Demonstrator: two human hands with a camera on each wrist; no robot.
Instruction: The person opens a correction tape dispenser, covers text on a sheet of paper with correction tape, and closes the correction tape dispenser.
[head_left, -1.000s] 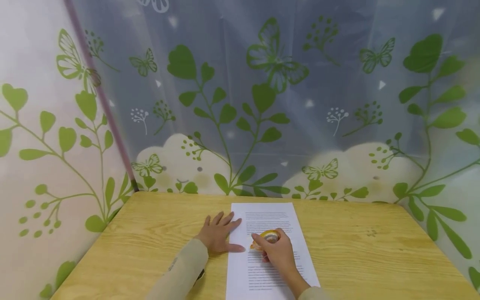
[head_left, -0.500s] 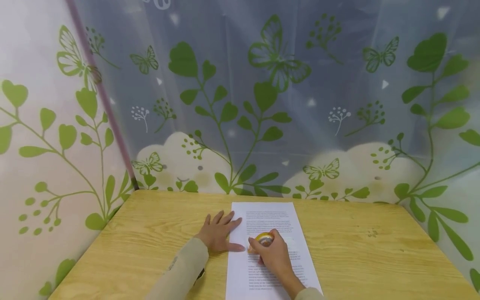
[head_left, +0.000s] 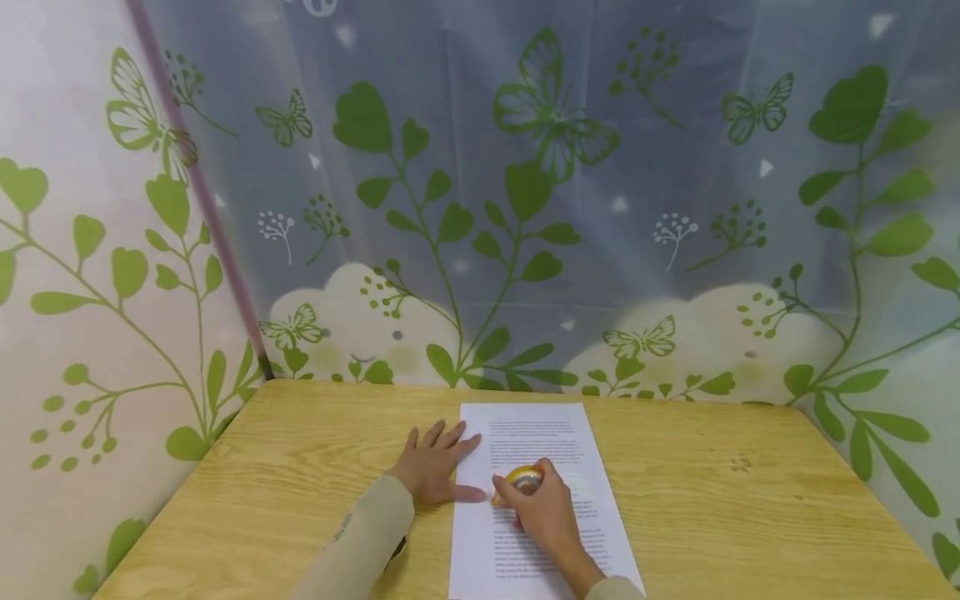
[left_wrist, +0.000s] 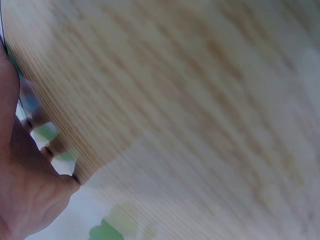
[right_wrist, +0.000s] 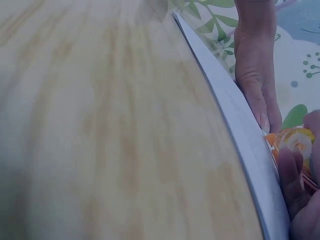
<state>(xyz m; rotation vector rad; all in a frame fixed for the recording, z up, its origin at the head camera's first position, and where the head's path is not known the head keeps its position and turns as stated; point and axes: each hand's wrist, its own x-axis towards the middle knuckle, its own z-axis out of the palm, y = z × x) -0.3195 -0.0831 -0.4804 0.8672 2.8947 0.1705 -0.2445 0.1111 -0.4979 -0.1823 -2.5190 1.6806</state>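
Near the middle of the printed sheet (head_left: 472,554), the right hand (head_left: 551,515) pinches a rounded dispenser (head_left: 523,478), its rim glossy yellow and orange, with pale grey rings inside; the left hand (head_left: 435,468) rests across the sheet's left edge, fingers spread wide.

The left hand (head_left: 435,470) is resting spread across the left edge of a printed sheet (head_left: 472,546) while the right hand (head_left: 551,515) is gripping a yellow-orange device (head_left: 527,477) over it.
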